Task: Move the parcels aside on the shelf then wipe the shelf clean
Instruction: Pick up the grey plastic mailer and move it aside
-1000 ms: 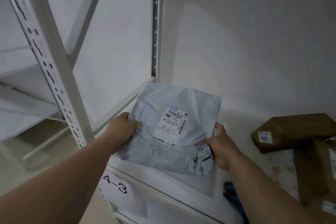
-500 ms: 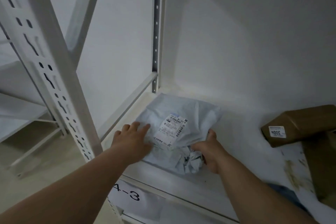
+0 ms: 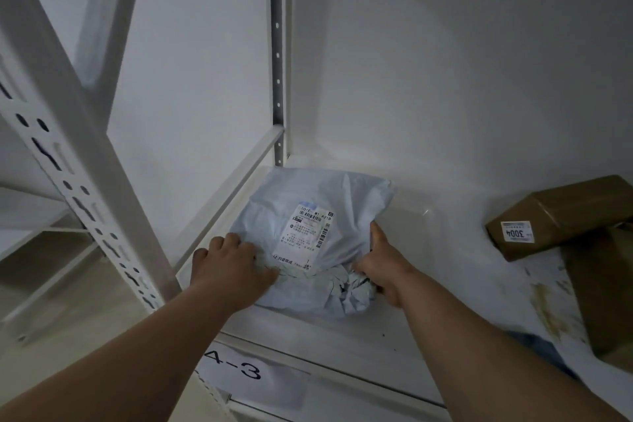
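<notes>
Left hand (image 3: 229, 264) laid palm-down on near left edge of grey poly parcel (image 3: 315, 236), fingers (image 3: 263, 272) nearly straight, pressing flat, not curled round anything. Right hand (image 3: 382, 267) gripping parcel's near right corner: thumb up along right edge, other fingers wrapped into bunched, crumpled plastic and mostly hidden beneath it. Parcel lying flat in far left corner of white shelf (image 3: 342, 343), far edge close to back wall, just beside rear upright (image 3: 278, 55). White shipping label (image 3: 306, 240) face-up on parcel; print too small to read beyond a few characters. Brown cardboard parcel (image 3: 561, 216) at far right, well apart from grey one, sticker reading 3004, right end cut off by frame. Second brown box (image 3: 603, 295) nearer, touching or under the first, also cut by frame edge. Yellowish stains (image 3: 548, 312) on shelf surface left of that box. Blue item (image 3: 544, 353) at near right, partly behind right forearm, identity unclear. Tag "4-3" (image 3: 236, 367) on shelf's front rail, partly covered by left forearm. Perforated front upright (image 3: 78, 161) standing at near left.
</notes>
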Available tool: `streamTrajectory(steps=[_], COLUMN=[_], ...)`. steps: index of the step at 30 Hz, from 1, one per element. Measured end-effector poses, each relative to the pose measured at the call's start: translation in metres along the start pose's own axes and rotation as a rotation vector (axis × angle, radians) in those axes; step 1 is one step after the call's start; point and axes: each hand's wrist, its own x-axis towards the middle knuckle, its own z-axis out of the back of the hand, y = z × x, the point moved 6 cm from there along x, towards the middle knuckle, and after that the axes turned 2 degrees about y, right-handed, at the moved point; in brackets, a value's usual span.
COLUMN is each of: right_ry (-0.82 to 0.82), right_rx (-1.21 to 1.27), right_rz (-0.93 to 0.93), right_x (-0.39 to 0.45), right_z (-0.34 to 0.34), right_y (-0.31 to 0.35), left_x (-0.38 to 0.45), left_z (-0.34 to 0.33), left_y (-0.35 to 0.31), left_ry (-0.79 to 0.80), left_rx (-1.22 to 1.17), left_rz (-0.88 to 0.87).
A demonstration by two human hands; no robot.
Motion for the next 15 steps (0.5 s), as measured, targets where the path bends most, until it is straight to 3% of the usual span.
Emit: streamTrajectory(steps=[5, 9, 15], right_ry=[0.021, 0.055, 0.012], right_rx=[0.019, -0.100, -0.092], right_rz=[0.063, 0.092, 0.015], right_x=[0.000, 0.001, -0.001], right_z=[-0.002, -0.003, 0.007], right_y=[0.013, 0.014, -0.005], left_x=[0.005, 0.007, 0.005], left_z=[-0.008, -0.011, -0.014], left_y=[-0.005, -0.006, -0.003], left_ry=[0.055, 0.100, 0.152], left_rx=[-0.080, -0.071, -0.024], left_rz=[-0.078, -0.135, -0.085])
